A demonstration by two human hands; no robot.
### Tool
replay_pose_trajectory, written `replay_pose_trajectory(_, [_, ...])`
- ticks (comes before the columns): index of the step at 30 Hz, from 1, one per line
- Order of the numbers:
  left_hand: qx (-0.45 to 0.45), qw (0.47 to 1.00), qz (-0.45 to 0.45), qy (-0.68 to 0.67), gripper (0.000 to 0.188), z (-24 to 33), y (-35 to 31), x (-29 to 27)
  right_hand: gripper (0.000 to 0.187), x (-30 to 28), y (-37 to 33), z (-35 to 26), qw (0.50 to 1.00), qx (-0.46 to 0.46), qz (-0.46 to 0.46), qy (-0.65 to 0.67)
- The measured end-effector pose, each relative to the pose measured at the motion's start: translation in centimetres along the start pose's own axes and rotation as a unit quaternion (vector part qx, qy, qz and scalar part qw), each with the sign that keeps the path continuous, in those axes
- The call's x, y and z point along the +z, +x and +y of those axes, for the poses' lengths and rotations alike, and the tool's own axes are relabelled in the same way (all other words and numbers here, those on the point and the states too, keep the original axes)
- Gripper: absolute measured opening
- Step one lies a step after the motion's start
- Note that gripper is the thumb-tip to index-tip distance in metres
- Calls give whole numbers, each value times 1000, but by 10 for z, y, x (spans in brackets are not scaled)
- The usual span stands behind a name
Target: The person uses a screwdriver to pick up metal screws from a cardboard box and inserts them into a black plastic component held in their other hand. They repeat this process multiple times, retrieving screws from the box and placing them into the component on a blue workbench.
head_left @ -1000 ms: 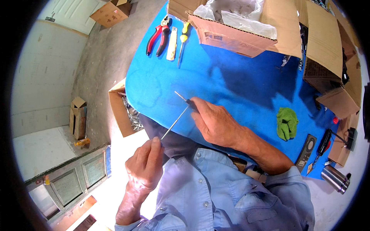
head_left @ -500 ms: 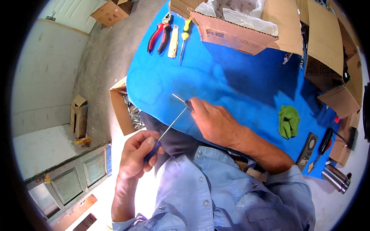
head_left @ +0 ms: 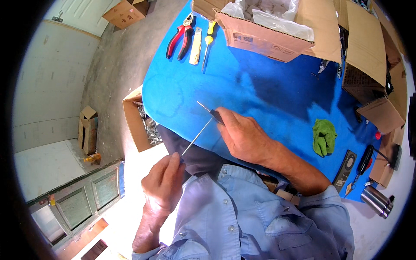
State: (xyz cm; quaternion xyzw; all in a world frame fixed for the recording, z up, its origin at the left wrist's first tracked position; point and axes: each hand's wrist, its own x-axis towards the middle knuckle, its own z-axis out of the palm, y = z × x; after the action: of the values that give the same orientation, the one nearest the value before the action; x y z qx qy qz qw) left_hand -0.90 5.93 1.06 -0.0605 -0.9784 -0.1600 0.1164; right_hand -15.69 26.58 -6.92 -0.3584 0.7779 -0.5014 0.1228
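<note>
My left hand (head_left: 164,182) is closed around the handle of a screwdriver, whose thin metal shaft (head_left: 197,136) slants up and to the right. Its blue handle is now mostly hidden in the fist. The tip reaches a small dark part (head_left: 215,115) pinched in my right hand (head_left: 242,135). A thin metal pin sticks out of that part toward the upper left. What kind of part it is, I cannot make out, since the fingers cover most of it. Both hands are in the air over my lap and the near edge of the blue-covered table (head_left: 173,93).
Red-and-black pliers (head_left: 180,41), a yellowish cutter (head_left: 196,47) and a yellow-handled screwdriver (head_left: 208,41) lie at the far left. Behind stands an open cardboard box (head_left: 264,41). A green cloth (head_left: 324,138) and a steel flask (head_left: 378,201) are at right; a box of metal parts (head_left: 135,119) sits left.
My left hand has rolled over the screwdriver handle, so the back of the hand now faces up. The right hand and its dark part have shifted slightly right.
</note>
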Motion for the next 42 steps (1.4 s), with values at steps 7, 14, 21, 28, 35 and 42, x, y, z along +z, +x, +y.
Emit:
replay_pose_trajectory(7, [-26,998,-44,-25,37,7,2,-2,23,1,0,0,1000,12,-1,2])
replay_pose_trajectory(14, [-481,618,-125,-610,25,-29,11,-5,18,4,-1,1,1000,4,-18,-20])
replay_pose_trajectory(21, [-486,632,-112,-593,26,-23,14,-6,22,2,0,-2,1000,9,-22,-17])
replay_pose_trajectory(28, [-366,853,-76,-364,25,0,10,-5,29,0,1,-1,1000,10,3,-4])
replay_pose_trajectory(35, [-13,1000,-7,-4,38,3,-1,4,27,-1,2,-2,1000,22,5,16])
replay_pose_trajectory(42, [14,1000,2,23,40,1,4,8,24,0,1,-3,999,29,11,17])
